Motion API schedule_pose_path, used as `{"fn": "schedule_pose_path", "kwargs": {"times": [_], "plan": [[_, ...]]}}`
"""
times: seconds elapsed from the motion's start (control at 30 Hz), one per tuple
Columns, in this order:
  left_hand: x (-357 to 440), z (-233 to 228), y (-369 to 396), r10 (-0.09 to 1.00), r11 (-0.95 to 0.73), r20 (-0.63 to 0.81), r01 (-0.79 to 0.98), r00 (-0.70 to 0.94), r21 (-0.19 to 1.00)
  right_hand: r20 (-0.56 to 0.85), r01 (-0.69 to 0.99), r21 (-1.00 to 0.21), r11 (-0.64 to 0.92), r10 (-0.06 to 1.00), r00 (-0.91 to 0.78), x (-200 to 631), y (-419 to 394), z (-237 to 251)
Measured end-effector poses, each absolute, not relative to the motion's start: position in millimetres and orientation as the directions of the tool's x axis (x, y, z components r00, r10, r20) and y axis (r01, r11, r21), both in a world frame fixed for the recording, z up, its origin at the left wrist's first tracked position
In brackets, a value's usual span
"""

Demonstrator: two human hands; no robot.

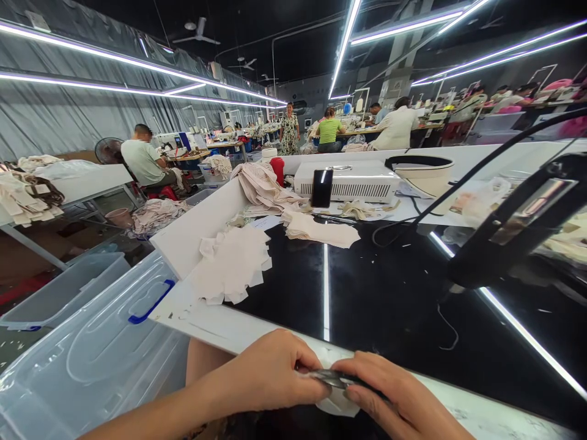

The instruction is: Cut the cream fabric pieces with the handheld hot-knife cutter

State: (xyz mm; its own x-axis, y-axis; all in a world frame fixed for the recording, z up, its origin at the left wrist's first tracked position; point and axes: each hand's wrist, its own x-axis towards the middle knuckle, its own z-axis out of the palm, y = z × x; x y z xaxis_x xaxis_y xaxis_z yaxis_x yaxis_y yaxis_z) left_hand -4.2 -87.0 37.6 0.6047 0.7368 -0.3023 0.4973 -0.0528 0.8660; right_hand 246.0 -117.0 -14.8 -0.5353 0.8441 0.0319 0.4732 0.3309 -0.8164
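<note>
At the table's front edge, my left hand (270, 373) is closed, thumb and forefinger pinching a small white fabric piece (339, 404) that hangs below the fingers. My right hand (389, 391) is closed around a small dark metal tool that looks like thread snips (337, 379). Its pointed end reaches across to the left fingertips, over the fabric. The exact grip of the left fingers is partly hidden. Beyond the hands, a fanned pile of white fabric pieces (232, 263) lies at the table's left side, and a stack of cream pieces (321, 230) farther back.
The black glossy tabletop (293, 293) has a white rim. A dark machine arm (509, 226) with a cable juts in from the right. A phone (321, 188) leans on a white box (358, 182). Lidded clear bins (101, 360) stand at left. Several people work farther off.
</note>
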Motion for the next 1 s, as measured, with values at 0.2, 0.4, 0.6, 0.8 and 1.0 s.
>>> {"fn": "schedule_pose_path", "kwargs": {"times": [0.2, 0.4, 0.6, 0.8, 1.0], "plan": [[-4.6, 35.0, -87.5, 0.741, -0.032, -0.343, 0.541, 0.577, 0.841, 0.03, 0.474, -0.816, 0.332, 0.842, -0.538, 244.5, -116.1, -16.5], [-3.9, 36.0, -88.3, 0.742, -0.058, -0.328, 0.543, 0.585, 0.837, -0.005, 0.479, -0.817, 0.32, 0.827, -0.562, 243.0, -116.5, -15.1], [-3.3, 37.2, -89.0, 0.739, -0.054, -0.343, 0.557, 0.581, 0.829, -0.01, 0.486, -0.819, 0.305, 0.839, -0.543, 243.8, -117.5, -16.6], [-3.3, 37.6, -90.5, 0.745, -0.052, -0.343, 0.563, 0.572, 0.825, -0.025, 0.489, -0.82, 0.297, 0.835, -0.549, 243.5, -118.0, -19.0], [-2.4, 38.7, -91.2, 0.744, -0.073, -0.324, 0.554, 0.584, 0.829, -0.021, 0.498, -0.811, 0.307, 0.835, -0.549, 243.8, -118.0, -21.2]]}}
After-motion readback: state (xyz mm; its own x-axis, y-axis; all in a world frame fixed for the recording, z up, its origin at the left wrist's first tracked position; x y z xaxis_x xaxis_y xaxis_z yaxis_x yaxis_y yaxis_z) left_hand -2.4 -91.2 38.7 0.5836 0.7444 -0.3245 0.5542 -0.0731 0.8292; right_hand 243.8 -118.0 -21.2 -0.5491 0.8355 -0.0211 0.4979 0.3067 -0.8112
